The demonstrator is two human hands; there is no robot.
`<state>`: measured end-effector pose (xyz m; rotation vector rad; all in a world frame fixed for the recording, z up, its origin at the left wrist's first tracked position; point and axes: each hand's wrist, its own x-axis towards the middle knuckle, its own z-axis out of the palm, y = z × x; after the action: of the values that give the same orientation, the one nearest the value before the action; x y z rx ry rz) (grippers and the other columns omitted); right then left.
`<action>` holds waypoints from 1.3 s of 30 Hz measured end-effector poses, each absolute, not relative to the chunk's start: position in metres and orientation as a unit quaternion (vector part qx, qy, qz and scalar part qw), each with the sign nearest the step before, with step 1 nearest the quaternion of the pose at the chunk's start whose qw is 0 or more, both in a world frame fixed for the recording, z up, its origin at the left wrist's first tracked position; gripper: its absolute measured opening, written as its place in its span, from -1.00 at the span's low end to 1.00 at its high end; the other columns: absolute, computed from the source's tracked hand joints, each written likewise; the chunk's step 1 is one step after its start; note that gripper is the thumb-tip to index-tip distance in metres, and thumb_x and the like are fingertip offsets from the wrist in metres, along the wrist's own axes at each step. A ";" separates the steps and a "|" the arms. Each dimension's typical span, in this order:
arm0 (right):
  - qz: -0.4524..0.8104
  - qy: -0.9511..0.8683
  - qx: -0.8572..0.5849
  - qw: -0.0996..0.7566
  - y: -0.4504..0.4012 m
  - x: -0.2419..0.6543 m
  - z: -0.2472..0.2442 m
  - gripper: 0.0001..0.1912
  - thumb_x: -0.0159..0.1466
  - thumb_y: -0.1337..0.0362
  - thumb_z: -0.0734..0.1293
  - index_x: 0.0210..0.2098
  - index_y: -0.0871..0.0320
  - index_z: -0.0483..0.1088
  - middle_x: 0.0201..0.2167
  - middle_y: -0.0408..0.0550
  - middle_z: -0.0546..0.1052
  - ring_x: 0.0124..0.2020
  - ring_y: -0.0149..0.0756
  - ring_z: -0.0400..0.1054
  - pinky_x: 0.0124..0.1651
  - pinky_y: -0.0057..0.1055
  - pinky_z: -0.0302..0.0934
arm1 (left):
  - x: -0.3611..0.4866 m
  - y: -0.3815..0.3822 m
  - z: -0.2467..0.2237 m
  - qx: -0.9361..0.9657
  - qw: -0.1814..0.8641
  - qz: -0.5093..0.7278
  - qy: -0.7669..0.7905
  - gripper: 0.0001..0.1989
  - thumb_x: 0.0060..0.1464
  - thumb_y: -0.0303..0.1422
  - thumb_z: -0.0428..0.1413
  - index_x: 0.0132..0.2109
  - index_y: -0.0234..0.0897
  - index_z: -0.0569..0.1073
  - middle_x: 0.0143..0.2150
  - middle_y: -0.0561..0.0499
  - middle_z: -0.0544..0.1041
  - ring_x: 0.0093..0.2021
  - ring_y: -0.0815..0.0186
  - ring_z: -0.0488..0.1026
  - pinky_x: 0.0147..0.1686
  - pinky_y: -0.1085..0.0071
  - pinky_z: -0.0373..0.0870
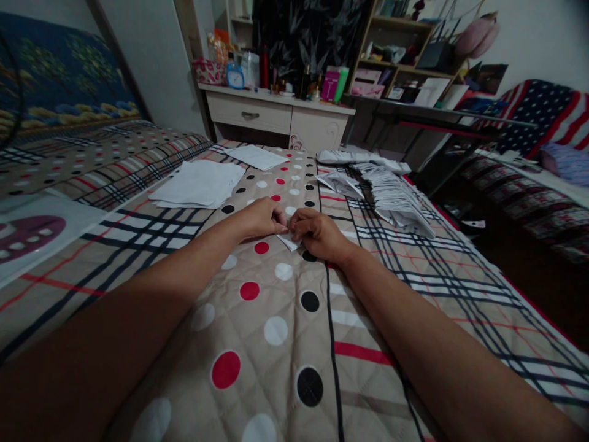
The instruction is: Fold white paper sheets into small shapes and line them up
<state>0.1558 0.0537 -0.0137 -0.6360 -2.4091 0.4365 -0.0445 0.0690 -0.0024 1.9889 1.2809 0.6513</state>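
Flat white paper sheets (202, 183) lie left on the beige dotted, plaid-edged quilted bedspread (271, 393), and a fanned row of folded white papers (398, 197) lies right, both apart from the hands. Between them, the left hand (265, 219) and right hand (321, 233) pinch a small white paper piece (289, 242), pointed below, otherwise hidden by fingers.

White piece (289, 242) between left hand (262, 219) and right hand (321, 234): matt paper. Cover (271, 307) beneath both: quilted cloth. Sheets (200, 183) beyond left hand: smooth, matt paper.
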 end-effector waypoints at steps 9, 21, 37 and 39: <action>0.306 -0.844 -0.289 0.334 0.053 0.158 -0.004 -0.82 0.19 0.38 0.25 -0.46 0.19 0.49 -0.32 -0.05 0.49 -0.21 -0.29 0.39 -0.07 -0.35 0.23 | -0.055 0.072 -0.004 0.814 0.324 0.198 0.440 -0.75 -0.22 -0.27 0.31 -0.36 -0.29 0.50 -0.45 0.08 0.48 -0.45 0.40 0.35 -0.45 0.48 0.24; 0.139 -0.791 -0.554 0.220 0.045 0.147 0.003 -0.62 0.16 0.00 0.40 -0.15 0.12 0.52 -0.27 -0.04 0.57 -0.31 -0.26 0.39 -0.30 -0.39 0.11 | -0.052 0.066 -0.001 0.796 0.311 0.221 0.470 -0.46 -0.33 -0.28 0.36 -0.10 -0.30 0.49 -0.21 -0.02 0.48 -0.29 0.32 0.36 -0.33 0.41 0.31; 0.271 -0.770 -0.431 0.385 0.050 0.151 -0.009 -0.80 0.07 0.22 0.43 -0.51 0.15 0.33 -0.58 -0.23 0.36 -0.53 -0.43 0.16 -0.44 -0.44 0.00 | -0.052 0.063 -0.009 0.744 0.350 0.309 0.479 -0.66 -0.25 -0.19 0.37 -0.33 -0.34 0.60 -0.47 0.04 0.52 -0.48 0.40 0.33 -0.50 0.48 0.20; 0.267 -0.757 -0.413 0.430 0.051 0.150 -0.010 -0.79 0.08 0.22 0.43 -0.53 0.15 0.32 -0.57 -0.21 0.37 -0.52 -0.41 0.19 -0.43 -0.44 0.03 | -0.050 0.062 -0.010 0.721 0.371 0.344 0.473 -0.66 -0.18 -0.14 0.33 -0.33 -0.34 0.61 -0.49 0.04 0.53 -0.50 0.40 0.37 -0.52 0.50 0.20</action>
<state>0.1504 0.0512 -0.0098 -1.0301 -1.8880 0.6672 -0.0497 0.0615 -0.0101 1.8503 1.2128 0.8826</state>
